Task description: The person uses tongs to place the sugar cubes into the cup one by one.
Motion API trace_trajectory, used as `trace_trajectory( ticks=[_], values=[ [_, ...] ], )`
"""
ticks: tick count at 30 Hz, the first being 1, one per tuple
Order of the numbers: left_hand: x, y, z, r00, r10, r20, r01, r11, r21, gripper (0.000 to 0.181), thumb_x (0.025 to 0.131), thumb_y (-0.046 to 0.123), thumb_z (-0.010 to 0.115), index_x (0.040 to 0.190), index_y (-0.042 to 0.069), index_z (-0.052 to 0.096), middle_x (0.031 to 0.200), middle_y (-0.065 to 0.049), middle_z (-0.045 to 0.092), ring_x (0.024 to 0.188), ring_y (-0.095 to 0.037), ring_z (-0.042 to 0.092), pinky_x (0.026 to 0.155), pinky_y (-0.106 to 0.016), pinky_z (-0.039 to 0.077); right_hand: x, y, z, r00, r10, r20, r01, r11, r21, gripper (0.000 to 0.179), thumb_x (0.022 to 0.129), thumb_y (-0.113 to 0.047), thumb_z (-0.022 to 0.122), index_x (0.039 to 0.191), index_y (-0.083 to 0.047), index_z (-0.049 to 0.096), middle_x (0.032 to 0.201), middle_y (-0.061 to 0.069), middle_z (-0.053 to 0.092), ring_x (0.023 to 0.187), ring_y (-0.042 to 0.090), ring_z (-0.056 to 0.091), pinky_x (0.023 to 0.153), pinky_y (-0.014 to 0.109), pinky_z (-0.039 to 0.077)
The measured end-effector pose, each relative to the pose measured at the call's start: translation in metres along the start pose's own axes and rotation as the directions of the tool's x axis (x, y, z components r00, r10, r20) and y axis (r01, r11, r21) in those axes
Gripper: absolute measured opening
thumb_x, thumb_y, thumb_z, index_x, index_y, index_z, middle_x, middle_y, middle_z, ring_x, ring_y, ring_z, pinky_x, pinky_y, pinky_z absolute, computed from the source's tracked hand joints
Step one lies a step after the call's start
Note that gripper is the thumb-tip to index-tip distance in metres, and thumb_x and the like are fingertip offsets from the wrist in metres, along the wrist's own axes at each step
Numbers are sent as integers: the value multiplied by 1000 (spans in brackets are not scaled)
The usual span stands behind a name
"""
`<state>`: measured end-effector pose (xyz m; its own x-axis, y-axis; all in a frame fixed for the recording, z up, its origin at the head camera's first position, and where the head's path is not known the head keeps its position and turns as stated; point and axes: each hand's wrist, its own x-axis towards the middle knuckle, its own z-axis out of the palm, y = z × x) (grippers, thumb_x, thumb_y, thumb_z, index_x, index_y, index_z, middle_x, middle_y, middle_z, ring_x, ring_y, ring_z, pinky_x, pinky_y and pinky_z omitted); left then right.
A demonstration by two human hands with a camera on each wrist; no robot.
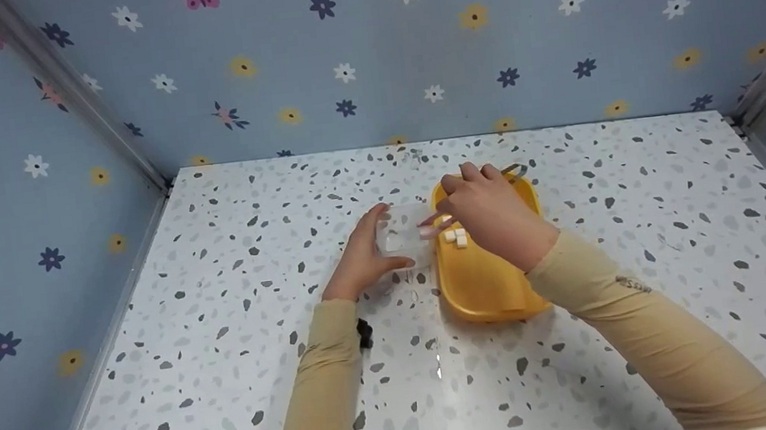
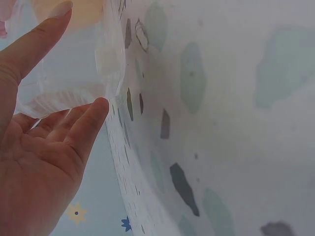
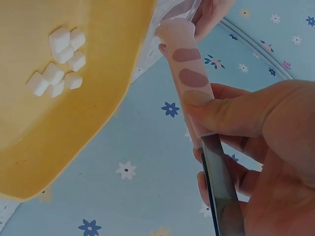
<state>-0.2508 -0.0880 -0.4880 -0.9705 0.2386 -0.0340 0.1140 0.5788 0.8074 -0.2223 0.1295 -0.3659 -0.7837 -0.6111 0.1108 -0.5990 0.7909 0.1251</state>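
So the left hand [image 1: 358,254] has its thumb and fingers round a see-through, boxy plastic container [image 1: 398,231], held just beside the yellow plastic tray [image 1: 481,287] with rounded corners. I'd guess that box is light, a bit flexy and kinda slick, so gripping opposite walls like this makes sense; squeeze too hard and it might bow. The right hand [image 1: 491,210] pinches the pink-and-metal tongs [image 3: 191,78] between thumb and fingers along the pink arms, tips at the container's tray-side edge. Can't tell if there's anything between those tips. Tongs look springy and easy to work, best held mid-arm imo. The small white cubes [image 3: 60,40] sit bunched in the tray, probably light and maybe soft, so I'd pinch gently on flat sides. Pose-wise, the left forearm comes up from the bottom, the right slants in over the tray, knuckles up, tongs pointing left.
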Motion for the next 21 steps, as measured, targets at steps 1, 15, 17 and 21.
trace_trajectory(
  ticks=[1,15,17,21],
  values=[
    [0,0,0,1000,0,0,0,1000,-3,106,66,23,88,151,20,26,155,-4,26,140,-21,23,116,-34,19,0,0,1,1000,-1,-1,1,1000,3,24,83,0,71,101,-14,76,99,9,58,91,31,46,80,46,46],
    [-1,0,0,1000,12,-9,-12,1000,-28,105,65,22,89,150,20,28,152,-3,30,139,-19,26,115,-33,21,-1,-1,7,999,-24,-22,24,1000,3,28,81,2,73,104,-14,75,104,9,58,90,30,43,79,45,44],
    [-1,0,0,1000,17,-7,-18,999,-27,104,66,22,88,150,20,27,152,-2,30,139,-19,26,115,-32,21,-2,0,8,999,-28,-40,28,1000,3,28,80,2,73,103,-14,75,101,9,57,88,29,43,77,44,44],
    [-1,0,0,1000,14,-1,-14,1000,-19,104,67,22,88,151,19,26,153,-2,29,139,-18,25,115,-31,20,-2,-1,10,999,-26,-48,26,1000,2,26,81,0,73,103,-14,75,99,8,56,88,29,43,77,44,45]
  ],
)
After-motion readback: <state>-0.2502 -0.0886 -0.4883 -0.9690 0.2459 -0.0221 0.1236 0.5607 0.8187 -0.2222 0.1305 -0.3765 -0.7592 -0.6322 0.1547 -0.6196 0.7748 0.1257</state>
